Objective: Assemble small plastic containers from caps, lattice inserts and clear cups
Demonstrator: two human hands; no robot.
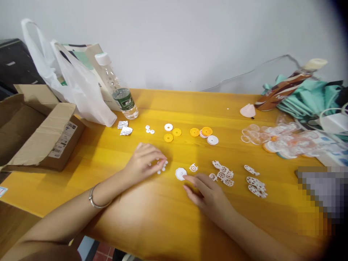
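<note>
Two bare hands rest on the yellow table, seen from the near edge.

Right hand: flat and released, fingers stretched, forefinger tip touching the near rim of a white disc.

Left hand: arched, fingertips bent down onto a cluster of small white buttons just left of the disc. Whether any is pinched cannot be told. A metal bangle circles its wrist.

Right of the disc lie white lattice cut-outs in two groups.

Farther off is a row of yellow discs, with foil scraps at its left end.

Far right are a heap of clear rings, a pink cone and a brown bottle, its lettering unreadable.

Far left are an open cardboard box with a shipping label too small to read, a white plastic bag, and a water bottle whose green label carries illegible white writing.
</note>
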